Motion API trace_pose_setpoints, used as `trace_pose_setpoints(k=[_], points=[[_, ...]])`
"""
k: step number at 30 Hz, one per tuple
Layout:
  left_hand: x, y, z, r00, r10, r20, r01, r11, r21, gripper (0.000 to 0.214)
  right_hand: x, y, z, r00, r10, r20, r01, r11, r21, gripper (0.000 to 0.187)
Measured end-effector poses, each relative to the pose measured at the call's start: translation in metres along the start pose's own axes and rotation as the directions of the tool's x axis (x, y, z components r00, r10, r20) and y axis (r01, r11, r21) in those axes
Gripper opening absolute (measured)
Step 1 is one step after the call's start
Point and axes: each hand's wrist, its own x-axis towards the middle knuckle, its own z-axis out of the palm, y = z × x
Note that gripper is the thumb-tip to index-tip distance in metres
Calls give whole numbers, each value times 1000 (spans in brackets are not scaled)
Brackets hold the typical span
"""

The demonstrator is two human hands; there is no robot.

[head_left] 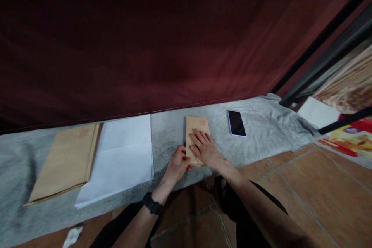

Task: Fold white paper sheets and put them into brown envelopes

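Observation:
A small brown paper envelope [195,122] with faint reddish print lies on a grey cloth, directly before me. My left hand [177,163], with a dark band on its wrist, pinches the envelope's near left corner, fingers curled around the edge. Flat on the envelope's upper face rests my right hand [205,149], its fingers stretched out and slightly spread. Part of the envelope is hidden under that palm. To the left are a stack of white paper [123,155] and larger brown envelopes [66,159].
A phone [236,123] with a dark screen lies right of the envelope. The grey cloth [270,124] covers a narrow ledge, with a dark red curtain [174,46] behind. Black bars [322,38] stand at right. Below are floor tiles [302,178] and a crumpled white scrap [72,235].

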Motion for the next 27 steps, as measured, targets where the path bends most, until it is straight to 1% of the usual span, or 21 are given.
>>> trace_pose_setpoints(k=[2, 4, 6, 7, 8, 10, 12, 13, 15, 17, 20, 22, 24, 27], points=[[-3, 2, -2, 998, 42, -37, -37, 992, 117, 24, -2, -3, 6, 999, -18, 42, 21, 997, -73, 55], [-7, 5, -5, 987, 124, -102, -86, 944, 318, 20, -3, -2, 8, 998, -30, 55, 35, 994, -101, 56], [-12, 9, -8, 962, 232, -145, -118, 830, 545, 12, -3, -1, 7, 998, -37, 57, 43, 993, -113, 56], [-13, 11, -9, 947, 288, -141, -136, 760, 636, 8, -3, -1, 7, 998, -39, 58, 45, 992, -115, 57], [-13, 12, -9, 933, 342, -115, -168, 694, 700, 9, -3, -1, 7, 997, -41, 59, 47, 992, -116, 57], [-10, 12, -8, 893, 450, -30, -276, 599, 752, 19, -2, 0, 7, 997, -41, 63, 48, 992, -113, 57], [-1, 11, -4, 839, 540, 58, -399, 540, 741, 28, -2, 0, 8, 997, -37, 70, 45, 993, -110, 57], [5, 10, -2, 818, 568, 96, -446, 518, 730, 33, -2, 0, 9, 997, -35, 74, 43, 993, -110, 57], [19, 9, 4, 796, 585, 154, -496, 487, 719, 42, -2, 0, 10, 997, -30, 75, 38, 993, -113, 57], [35, 12, 9, 794, 573, 202, -515, 459, 724, 47, -1, 0, 11, 997, -26, 68, 34, 992, -118, 56], [63, 23, 15, 791, 553, 263, -526, 395, 753, 49, -1, -1, 10, 998, -31, 46, 36, 993, -113, 52], [83, 33, 18, 779, 541, 318, -542, 324, 775, 51, -1, -1, 10, 998, -46, 31, 49, 994, -97, 50], [105, 41, 19, 765, 508, 395, -563, 230, 794, 52, -1, -1, 8, 998, -60, 35, 63, 995, -80, 50], [136, 47, 19, 774, 418, 475, -563, 112, 819, 54, -1, 0, 5, 991, -96, 96, 100, 994, -39, 52]])
